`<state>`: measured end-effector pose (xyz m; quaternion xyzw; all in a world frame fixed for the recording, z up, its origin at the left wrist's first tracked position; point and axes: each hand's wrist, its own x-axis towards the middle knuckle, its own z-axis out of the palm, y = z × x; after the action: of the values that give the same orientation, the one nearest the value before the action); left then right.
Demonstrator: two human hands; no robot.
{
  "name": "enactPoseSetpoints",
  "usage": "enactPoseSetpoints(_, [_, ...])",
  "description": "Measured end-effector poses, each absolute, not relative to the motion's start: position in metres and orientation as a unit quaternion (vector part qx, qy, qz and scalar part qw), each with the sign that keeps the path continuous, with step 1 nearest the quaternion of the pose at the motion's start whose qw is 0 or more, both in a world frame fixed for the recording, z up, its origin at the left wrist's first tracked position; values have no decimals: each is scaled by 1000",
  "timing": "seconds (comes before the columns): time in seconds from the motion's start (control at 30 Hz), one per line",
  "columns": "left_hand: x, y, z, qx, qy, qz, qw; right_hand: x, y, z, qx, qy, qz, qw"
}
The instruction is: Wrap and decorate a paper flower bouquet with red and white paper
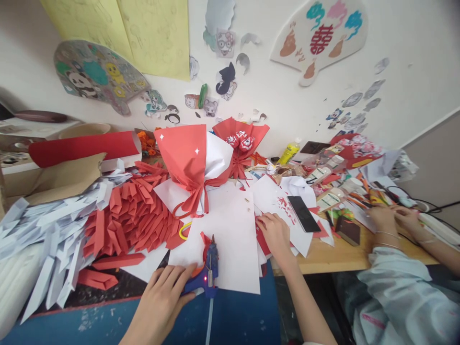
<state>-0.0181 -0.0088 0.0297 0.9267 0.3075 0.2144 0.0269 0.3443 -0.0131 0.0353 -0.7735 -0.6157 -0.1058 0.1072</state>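
Note:
My left hand [163,297] is closed around the handle of a blue hot glue gun [212,268], its red light lit and its nozzle pointing away from me. A glue stick [209,318] sticks out of its back. Under the gun lies a white sheet of paper [233,230]. My right hand [276,235] rests at that sheet's right edge, over red paper [262,241], its fingers curled together; what they pinch is hidden. Behind the sheet stands a red and white paper bouquet wrap [187,167], gathered at its base. Yellow-handled scissors [184,231] lie partly covered beside it.
Piles of folded red strips [132,215] and white strips [61,220] fill the left. A phone [304,213] lies right of my right hand. Another bouquet [240,143] stands by the wall. At right, a co-worker's hands [386,223] are over a cluttered wooden table [334,256].

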Motion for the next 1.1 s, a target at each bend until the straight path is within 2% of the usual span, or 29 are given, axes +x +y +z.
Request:
enactPoseSetpoints(0.27, [-23, -1, 31, 917, 328, 205, 94, 342, -10, 37, -782, -606, -91, 118])
enactPoseSetpoints(0.83, [-27, 1, 31, 922, 330, 200, 40, 346, -12, 32, -779, -598, -110, 152])
enactPoseSetpoints(0.97, [-29, 2, 33, 920, 332, 207, 26, 350, -13, 30, -788, -568, -68, 226])
enactPoseSetpoints(1.1, [-31, 3, 40, 909, 347, 229, 38, 347, -13, 36, -766, -486, 59, 416])
